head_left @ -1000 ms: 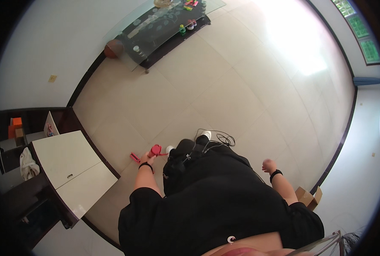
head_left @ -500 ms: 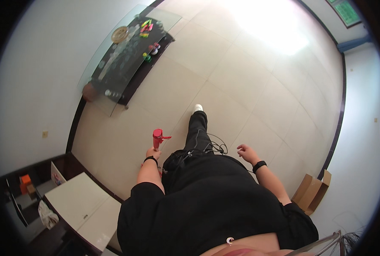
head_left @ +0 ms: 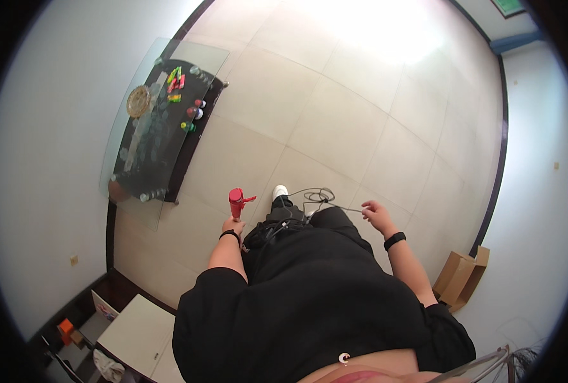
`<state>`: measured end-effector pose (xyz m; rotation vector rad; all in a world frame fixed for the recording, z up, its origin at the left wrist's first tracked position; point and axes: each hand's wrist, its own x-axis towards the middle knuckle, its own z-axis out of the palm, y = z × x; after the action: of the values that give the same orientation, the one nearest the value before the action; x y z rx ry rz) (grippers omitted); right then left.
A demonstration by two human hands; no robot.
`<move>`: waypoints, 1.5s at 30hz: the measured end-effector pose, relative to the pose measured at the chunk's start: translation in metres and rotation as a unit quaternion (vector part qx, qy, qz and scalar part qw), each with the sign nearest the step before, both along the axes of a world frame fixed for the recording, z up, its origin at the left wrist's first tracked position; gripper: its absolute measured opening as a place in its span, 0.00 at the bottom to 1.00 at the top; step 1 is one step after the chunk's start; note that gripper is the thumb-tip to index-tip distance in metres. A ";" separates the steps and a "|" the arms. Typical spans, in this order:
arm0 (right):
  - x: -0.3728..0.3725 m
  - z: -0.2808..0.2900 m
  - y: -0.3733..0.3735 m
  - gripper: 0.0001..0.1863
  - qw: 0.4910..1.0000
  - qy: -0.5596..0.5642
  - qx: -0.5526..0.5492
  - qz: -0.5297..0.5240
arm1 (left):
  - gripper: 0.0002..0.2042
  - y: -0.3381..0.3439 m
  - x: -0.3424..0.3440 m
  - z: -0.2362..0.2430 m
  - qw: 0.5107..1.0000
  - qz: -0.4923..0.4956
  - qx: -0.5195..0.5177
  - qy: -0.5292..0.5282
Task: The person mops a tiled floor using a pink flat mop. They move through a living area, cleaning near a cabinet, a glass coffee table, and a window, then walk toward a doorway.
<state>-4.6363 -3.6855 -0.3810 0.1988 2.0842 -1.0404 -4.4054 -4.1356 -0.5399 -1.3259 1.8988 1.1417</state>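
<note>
My left hand (head_left: 233, 226) is closed round a red cylindrical object (head_left: 236, 203), held upright in front of my left hip. It has a round top and a narrow red piece sticking out to the right; its lower part is hidden by my hand. My right hand (head_left: 378, 217) hangs out to the right of my body, fingers loosely bent and apart. Thin dark cable (head_left: 322, 195) lies in loops over my waist and legs. One strand runs toward my right fingertips, but a hold on it does not show.
A glass-topped dark table (head_left: 188, 147) stands ahead left, bearing a round plate (head_left: 138, 101), small colourful packets (head_left: 176, 79) and bottles (head_left: 194, 113). At lower left is a pale-topped cabinet (head_left: 134, 332). An open cardboard box (head_left: 457, 279) sits by the right wall. Pale floor tiles (head_left: 335, 121) stretch ahead.
The table and floor have shifted down and left in view, and the cabinet downward. My feet have changed position, as in walking. The red object stays in my left hand.
</note>
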 end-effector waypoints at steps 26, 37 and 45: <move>-0.525 -0.009 0.084 0.13 0.999 0.029 -0.042 0.012 | 0.07 0.081 -0.596 0.062 0.994 0.084 0.033 0.063; -0.733 -0.029 0.147 0.10 0.962 -0.186 0.139 -0.144 | 0.17 0.039 -0.746 0.005 0.989 -0.129 -0.011 -0.068; -0.874 -0.004 0.142 0.11 0.923 -0.096 0.065 -0.366 | 0.10 0.010 -0.955 0.040 0.987 0.095 0.099 -0.082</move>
<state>-5.5103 -3.5435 -0.3852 1.1705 1.9193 -1.2323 -5.3599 -4.1256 -0.4999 -1.4631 1.5261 1.2368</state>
